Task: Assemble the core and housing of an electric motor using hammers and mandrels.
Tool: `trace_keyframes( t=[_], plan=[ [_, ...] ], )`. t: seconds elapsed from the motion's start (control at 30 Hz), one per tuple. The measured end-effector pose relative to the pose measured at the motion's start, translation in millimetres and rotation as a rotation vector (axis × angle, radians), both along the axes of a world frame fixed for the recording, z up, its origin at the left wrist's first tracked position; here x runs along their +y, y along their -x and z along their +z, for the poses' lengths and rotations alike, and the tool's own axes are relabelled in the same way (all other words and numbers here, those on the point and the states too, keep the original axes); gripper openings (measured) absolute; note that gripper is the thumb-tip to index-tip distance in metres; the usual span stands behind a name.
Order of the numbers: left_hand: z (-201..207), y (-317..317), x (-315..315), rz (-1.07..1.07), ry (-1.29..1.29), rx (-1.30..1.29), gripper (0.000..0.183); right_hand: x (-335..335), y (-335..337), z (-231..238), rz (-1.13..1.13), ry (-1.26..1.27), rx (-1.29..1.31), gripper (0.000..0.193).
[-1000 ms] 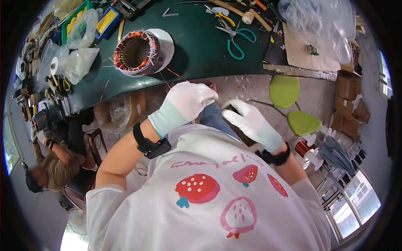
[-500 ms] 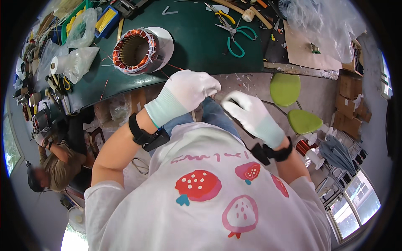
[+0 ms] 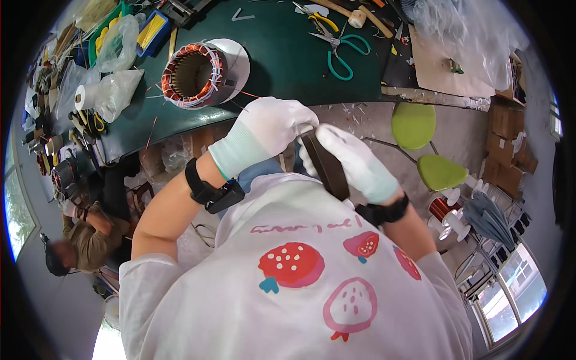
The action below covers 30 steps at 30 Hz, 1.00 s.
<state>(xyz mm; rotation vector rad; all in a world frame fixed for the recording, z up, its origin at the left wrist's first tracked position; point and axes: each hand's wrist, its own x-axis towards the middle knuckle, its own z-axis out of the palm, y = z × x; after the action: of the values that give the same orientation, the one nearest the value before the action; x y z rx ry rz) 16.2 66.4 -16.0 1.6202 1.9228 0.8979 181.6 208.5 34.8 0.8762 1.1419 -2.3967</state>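
Note:
On the green bench stands a round motor stator wound with copper wire and white lacing. A thin red wire runs from it toward my left hand, which wears a white glove. That hand's fingers are pinched together; whether the wire is between them is hidden. My right hand, also gloved, grips a long, flat, dark brown bar whose exact kind I cannot tell. The bar is tilted, with its upper end close to my left fingertips, in front of the bench edge.
Teal-handled scissors, yellow-handled pliers and a wooden mallet lie on the bench. White tape and plastic bags are at left. Green chairs stand at right. Another person works at far left.
The dark bar has turned so its broad face shows. My right hand has moved slightly left, closer to my left hand. The left hand stays pinched.

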Motion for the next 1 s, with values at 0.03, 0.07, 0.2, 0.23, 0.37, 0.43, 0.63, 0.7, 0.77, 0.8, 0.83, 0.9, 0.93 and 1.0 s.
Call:
trace_keyframes(
  t=[0.03, 0.07, 0.2, 0.23, 0.37, 0.43, 0.63, 0.7, 0.77, 0.8, 0.83, 0.9, 0.93, 1.0],
  plan=[
    [3.2, 3.1, 0.3, 0.006, 0.026, -0.013, 0.01, -0.8, 5.9, -3.0, -0.031, 0.026, -0.043, 0.04],
    [5.3, 5.3, -0.3, 0.012, 0.051, -0.025, 0.009, 0.7, 2.4, -3.7, -0.032, 0.026, -0.042, 0.04],
    [1.7, -0.1, -6.2, 0.012, 0.052, -0.074, 0.01, 15.5, -25.6, -2.9, 0.103, 0.108, -0.117, 0.039],
    [-0.2, -1.8, -4.9, 0.015, 0.067, -0.084, 0.01, 12.5, -20.1, -2.0, 0.032, 0.134, -0.129, 0.039],
    [7.8, 0.1, -3.0, 0.01, 0.096, -0.045, 0.011, -0.3, -10.7, -8.5, -0.043, 0.087, -0.091, 0.036],
    [3.7, -2.2, -8.4, 0.033, 0.082, -0.053, 0.011, 10.9, -19.4, -1.5, 0.078, 0.053, -0.034, 0.036],
    [3.9, -10.9, -4.4, 0.066, 0.124, -0.069, 0.01, 6.3, -2.5, -26.1, 0.35, -0.733, -0.004, 0.031],
    [2.6, -10.5, -8.1, 0.037, 0.131, -0.062, 0.01, 6.9, -2.0, -15.5, 0.38, -0.81, 0.033, 0.028],
    [2.1, -11.8, -11.8, 0.028, 0.092, -0.045, 0.011, 11.4, -17.7, -10.8, 0.405, -0.762, 0.018, 0.028],
    [0.9, -15.2, -12.8, 0.031, 0.094, -0.047, 0.011, 12.7, -29.8, -12.6, 0.456, -0.838, 0.046, 0.028],
    [-1.9, -17.4, -14.2, 0.025, 0.143, -0.054, 0.011, 11.8, -31.2, -11.3, 0.502, -0.916, 0.077, 0.028],
    [-9.3, -19.3, -16.6, 0.032, 0.141, -0.015, 0.012, -3.7, -13.8, -18.1, 0.436, -1.018, 0.115, 0.027],
    [-8.8, -18.7, -16.0, 0.028, 0.141, -0.02, 0.012, -9.7, -4.6, -19.7, 0.37, -1.121, 0.143, 0.027],
    [-5.5, -16.7, -14.8, 0.008, 0.109, -0.043, 0.012, -5.2, -2.5, -17.1, 0.5, -1.182, 0.05, 0.027]
  ],
)
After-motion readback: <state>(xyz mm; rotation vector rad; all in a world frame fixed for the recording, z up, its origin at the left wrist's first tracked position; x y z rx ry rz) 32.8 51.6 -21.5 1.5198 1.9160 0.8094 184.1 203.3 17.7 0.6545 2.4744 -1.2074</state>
